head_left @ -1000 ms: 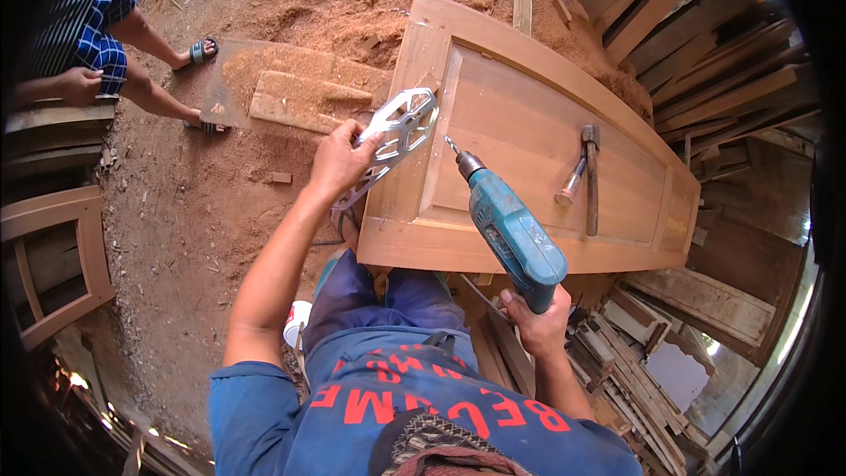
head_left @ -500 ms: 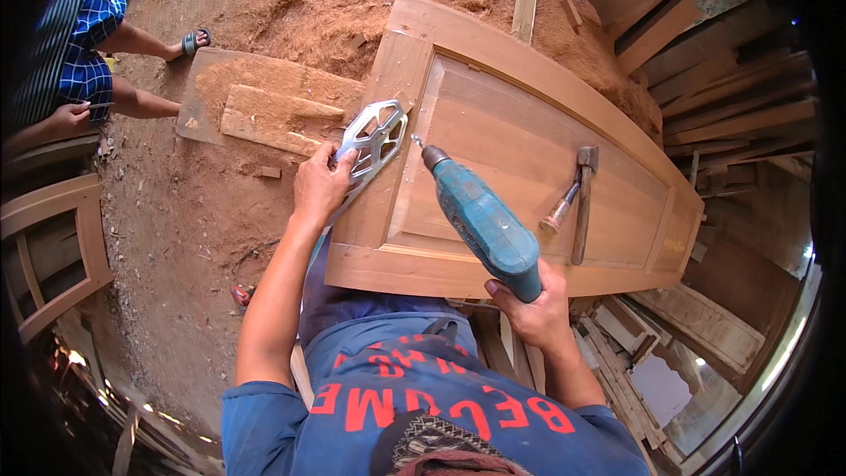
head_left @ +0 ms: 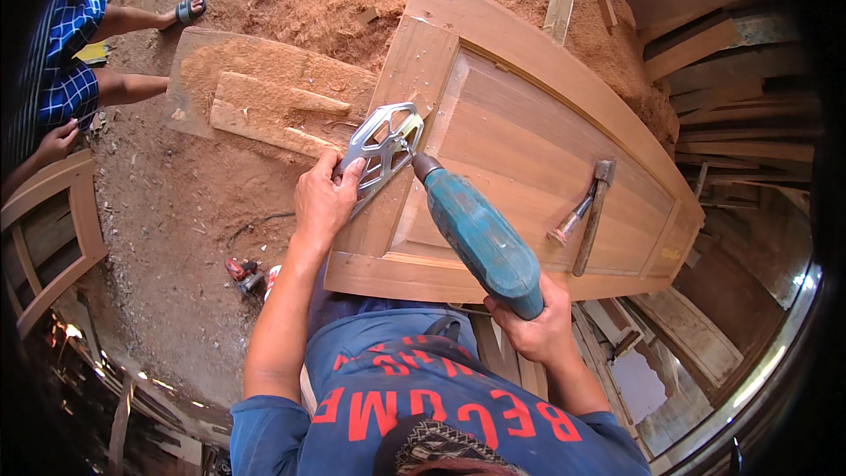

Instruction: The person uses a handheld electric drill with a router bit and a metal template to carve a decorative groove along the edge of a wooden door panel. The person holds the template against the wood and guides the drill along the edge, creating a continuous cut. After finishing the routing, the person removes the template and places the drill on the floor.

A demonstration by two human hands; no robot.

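My left hand (head_left: 322,200) is closed on the near end of a silver metal plate (head_left: 389,152) with several cut-outs, pressing it on the left stile of a wooden panelled door (head_left: 538,176). A teal power drill (head_left: 480,234) is in my right hand (head_left: 539,322), its grip wrapped by my fingers. The drill's chuck points up and left, and its bit reaches over the plate's right edge. Whether the bit touches the wood I cannot tell. On the door's panel, to the right of the drill, lie a hammer (head_left: 589,234) and a chisel (head_left: 571,222).
Worn boards (head_left: 264,79) covered in sawdust lie left of the door. A person in checked shorts (head_left: 75,66) is at the far left, above a curved wooden frame (head_left: 86,211). A red tool (head_left: 242,271) rests on the ground. Stacked planks (head_left: 740,88) fill the right side.
The drill's bit has come from over the panel, right of the plate, to the plate's right edge. My left hand keeps its hold on the plate. The whole view has shifted slightly.
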